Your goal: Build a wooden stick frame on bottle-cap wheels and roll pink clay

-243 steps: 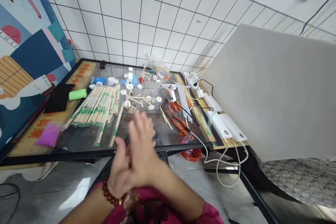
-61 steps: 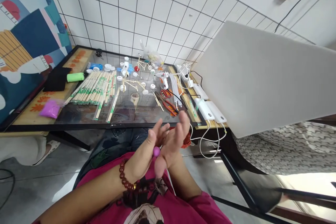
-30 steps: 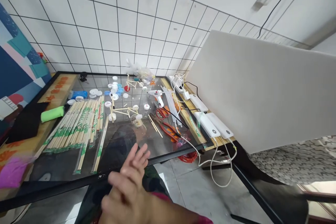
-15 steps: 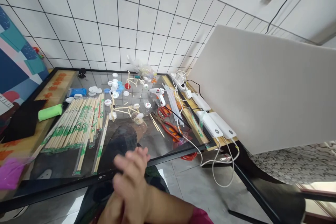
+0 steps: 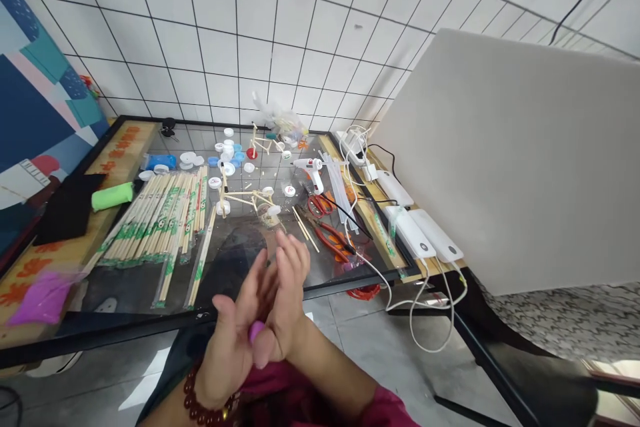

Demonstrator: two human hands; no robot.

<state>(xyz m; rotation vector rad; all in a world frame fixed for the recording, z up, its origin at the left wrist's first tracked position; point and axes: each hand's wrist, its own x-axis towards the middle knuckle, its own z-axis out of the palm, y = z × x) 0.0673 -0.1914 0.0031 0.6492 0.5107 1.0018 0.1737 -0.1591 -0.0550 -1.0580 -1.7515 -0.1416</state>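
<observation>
A small purple lump sits between my palms, partly hidden by the right thumb. My left hand, with a dark red bead bracelet at its wrist, has its fingers spread beside the lump. My right hand faces it, its palm pressed towards the lump and its fingers stretched forward. Both hands are over the near edge of the glass table. A model of joined sticks with bottle-cap wheels lies beyond them. At the left is a purple packet.
Wrapped chopsticks cover the table's left part, beside a green roll. A white glue gun, red-handled pliers and glue sticks lie at the right. White power banks with cables border a large pale panel.
My hands have parted from their overlapped position, and the purple lump now shows between them. The view has shifted, so the table's contents appear slightly higher and further right.
</observation>
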